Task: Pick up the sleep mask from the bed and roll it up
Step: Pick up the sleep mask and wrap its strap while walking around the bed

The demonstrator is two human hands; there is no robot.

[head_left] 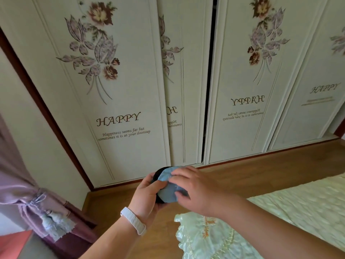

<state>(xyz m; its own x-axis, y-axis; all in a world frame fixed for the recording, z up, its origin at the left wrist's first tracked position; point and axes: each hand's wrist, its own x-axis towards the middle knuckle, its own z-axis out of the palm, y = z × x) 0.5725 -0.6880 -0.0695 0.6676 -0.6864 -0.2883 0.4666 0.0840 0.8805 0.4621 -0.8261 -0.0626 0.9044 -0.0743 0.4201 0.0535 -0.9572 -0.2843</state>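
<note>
Hands meet in mid-air in the head view, above the wooden floor (261, 176) and clear of the pale green quilted bed (302, 208) at lower right. Between them is the soft light-blue fabric sleep mask with a black backing (168, 191), already off the bed and bunched into a rounded bundle. The left hand (147, 195), with a white band on its wrist (133, 220), cups the bundle from the left and beneath, its fingers (149, 181) clenched around the black edge. The right hand (194, 189) lies over the top and right side, its fingers (182, 194) pressed onto the blue cloth, grasping it.

Picking up looks done; the step in hand seems to be the rolling itself, and the mask appears partly wound, with a blue flap lying loose on the outside. How tight the inner turns are cannot be told, since both hands cover them.

The next move likely calls for the left hand to hold the core steady while the right draws the loose flap around it, keeping the cloth taut so the roll does not spring open.

Behind stand cream wardrobe doors with floral prints (121, 90), and a mauve tied curtain (28, 193) hangs at left.
</note>
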